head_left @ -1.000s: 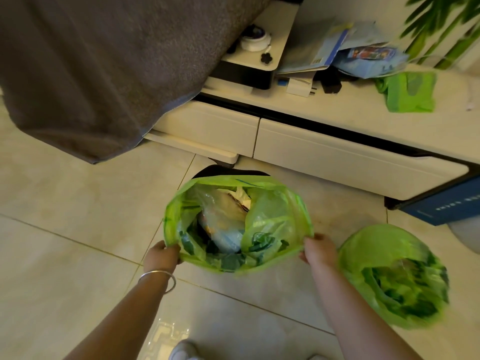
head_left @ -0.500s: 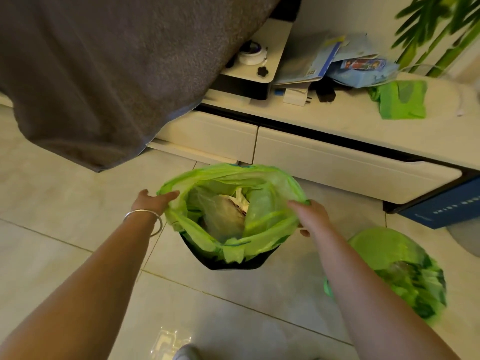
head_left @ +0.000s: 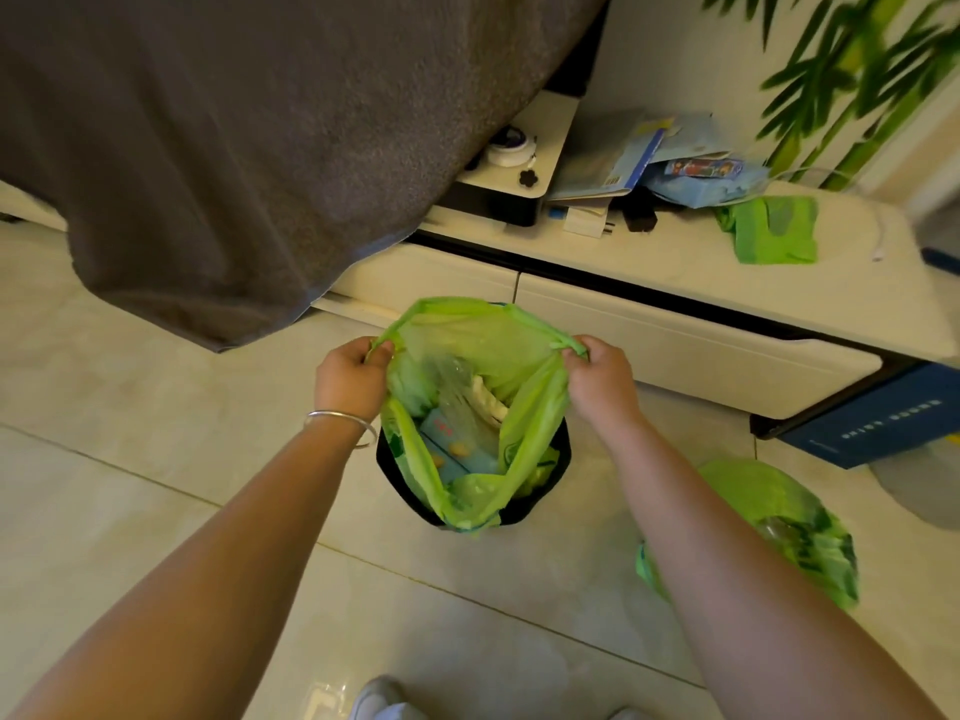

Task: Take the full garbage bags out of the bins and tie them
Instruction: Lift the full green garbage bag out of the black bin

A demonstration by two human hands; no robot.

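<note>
over the black bin [head_left: 540, 504] on the tiled floor [head_left: 130, 407], the green garbage bag [head_left: 470, 356] sits half raised, its thin crinkled plastic stretched wide. left hand [head_left: 349, 379] and right hand [head_left: 602, 379] each curl tight round a bunched rim edge, arms reaching forward. half a second ago they only touched the bag's sides lower down. a second, filled green bag [head_left: 779, 527] lies near on the right.

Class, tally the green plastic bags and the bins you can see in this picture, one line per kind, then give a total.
Green garbage bags holding rubbish: 2
Folded green bag on the cabinet: 1
Black bins: 1
Total: 4
</note>
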